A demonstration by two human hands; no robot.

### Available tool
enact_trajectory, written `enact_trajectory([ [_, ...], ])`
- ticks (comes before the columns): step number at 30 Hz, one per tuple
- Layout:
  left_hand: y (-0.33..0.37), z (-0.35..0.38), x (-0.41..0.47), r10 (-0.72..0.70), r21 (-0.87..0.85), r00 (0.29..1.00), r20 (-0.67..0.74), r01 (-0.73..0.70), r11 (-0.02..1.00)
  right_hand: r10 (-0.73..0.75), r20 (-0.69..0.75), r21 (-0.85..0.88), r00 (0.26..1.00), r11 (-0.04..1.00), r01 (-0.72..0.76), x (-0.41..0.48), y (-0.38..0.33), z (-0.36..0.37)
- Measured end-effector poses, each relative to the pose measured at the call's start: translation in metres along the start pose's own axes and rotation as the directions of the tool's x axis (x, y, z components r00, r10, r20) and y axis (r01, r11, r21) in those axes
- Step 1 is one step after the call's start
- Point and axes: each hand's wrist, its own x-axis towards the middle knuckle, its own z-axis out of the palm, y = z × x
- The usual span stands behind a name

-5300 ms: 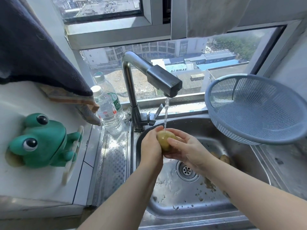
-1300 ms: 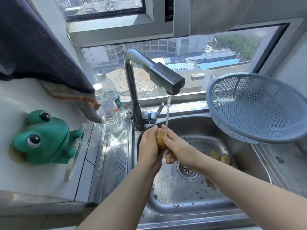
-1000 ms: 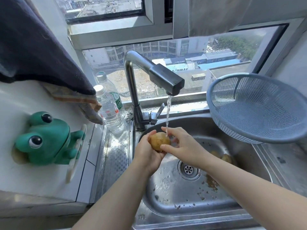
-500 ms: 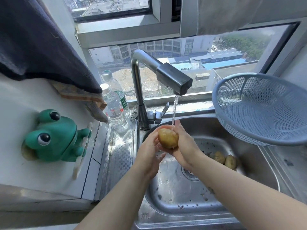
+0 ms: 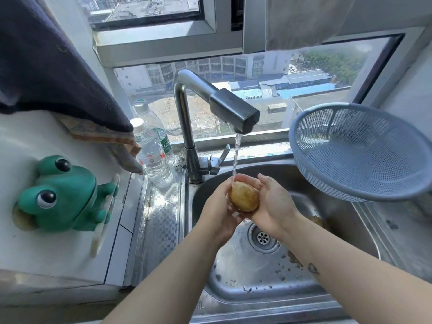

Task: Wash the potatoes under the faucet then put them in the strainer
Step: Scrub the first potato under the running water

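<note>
A wet yellow-brown potato point(image 5: 243, 198) is cupped between my left hand point(image 5: 218, 212) and my right hand point(image 5: 273, 206) over the steel sink point(image 5: 245, 284). Water runs from the dark-headed faucet point(image 5: 230, 111) onto the top of the potato. Another potato point(image 5: 319, 222) lies in the sink behind my right wrist, mostly hidden. The blue-grey plastic strainer point(image 5: 360, 150) rests tilted on the sink's right rim, with nothing visible inside it.
Two plastic water bottles point(image 5: 152, 155) stand left of the faucet base. A green frog holder point(image 5: 63, 195) is stuck on the white wall at left, below a hanging dark cloth point(image 5: 46, 66). Dirt bits lie near the drain point(image 5: 263, 237). The window is directly behind.
Both hands have kept turning the potato under the stream; it now sits more in my right palm. My view has shifted slightly, and my right arm now covers the potatoes in the sink.
</note>
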Motion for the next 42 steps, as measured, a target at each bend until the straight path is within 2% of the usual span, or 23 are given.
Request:
enact_trajectory([
  [5, -0.009, -0.012, 0.002, 0.065, 0.014, 0.997, -0.049, -0.064, 0.998, 0.032, 0.017, -0.032, 0.999, 0.999, -0.031, 0.001, 0.009, 0.005],
  [12, -0.002, -0.034, -0.001, -0.025, -0.175, 0.995, -0.100, 0.007, 0.985, 0.075, 0.048, -0.224, 0.996, 0.973, -0.062, 0.014, 0.022, 0.028],
  [20, 0.011, -0.040, 0.001, -0.047, -0.091, 0.998, -0.043, 0.043, 0.995, 0.088, 0.085, -0.265, 0.993, 0.962, -0.062, 0.018, 0.014, 0.033],
  [24, 0.019, -0.038, 0.001, -0.056, -0.061, 0.998, 0.016, 0.057, 0.996, 0.060, 0.096, -0.382, 0.994, 0.924, -0.019, 0.018, 0.001, 0.024],
  [27, 0.024, -0.041, 0.006, -0.037, -0.005, 0.999, -0.029, 0.037, 0.999, 0.070, 0.134, -0.446, 0.989, 0.895, -0.003, 0.016, -0.003, 0.023],
  [34, 0.033, -0.047, 0.005, -0.038, -0.027, 0.994, -0.100, 0.036, 0.999, 0.051, 0.190, -0.446, 0.980, 0.894, 0.040, 0.020, 0.010, 0.041],
  [42, 0.034, -0.038, -0.001, -0.048, -0.066, 0.995, -0.087, 0.042, 0.997, 0.029, 0.211, -0.340, 0.977, 0.940, 0.045, 0.022, -0.003, 0.041],
])
